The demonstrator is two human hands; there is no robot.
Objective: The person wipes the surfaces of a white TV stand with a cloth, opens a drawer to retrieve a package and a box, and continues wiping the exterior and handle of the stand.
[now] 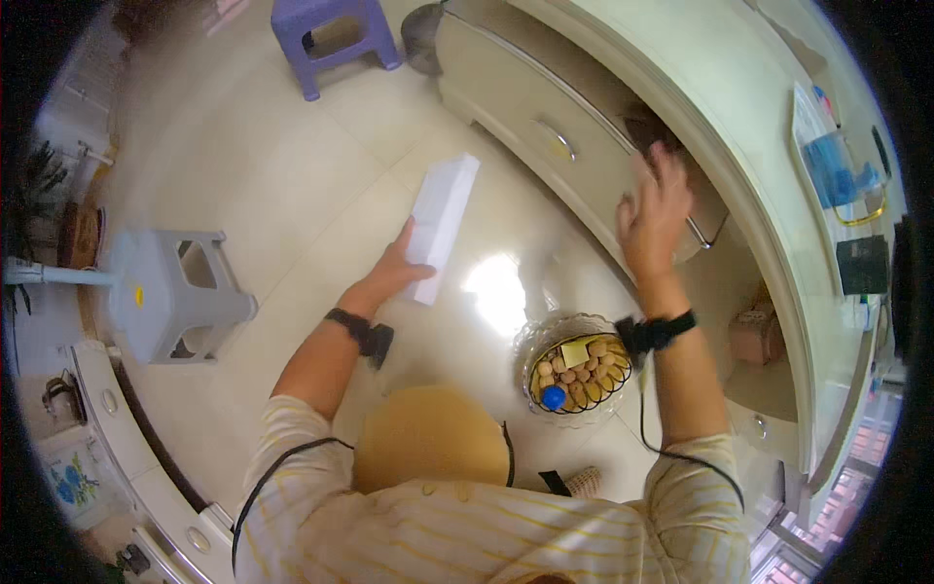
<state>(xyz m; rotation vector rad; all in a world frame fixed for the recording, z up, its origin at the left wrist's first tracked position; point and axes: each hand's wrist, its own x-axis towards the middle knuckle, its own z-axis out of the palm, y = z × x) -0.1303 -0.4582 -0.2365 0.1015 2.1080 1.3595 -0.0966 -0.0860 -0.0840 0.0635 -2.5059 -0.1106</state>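
Note:
My left hand (pixel 394 268) grips a long white box-like piece (pixel 443 219), perhaps of folded card, near its lower end. The thumb lies across it and the piece tilts up to the right. My right hand (pixel 657 214) is raised at the cream cabinet, over the edge of a pulled-out drawer (pixel 520 102). Its fingers are apart and slightly blurred, and I see nothing in them. Inside the drawer, a dark thing (pixel 650 131) shows behind the fingertips, too shaded to name. Each wrist wears a black strap with a small device.
Below my right forearm stands a clear glass bowl (pixel 530 341) with a wire basket of round brown things and a blue ball (pixel 553 397). A purple stool (pixel 336 34) is at the far left, a grey stool (pixel 156 302) at the left. A countertop (pixel 749 165) overhangs the drawers.

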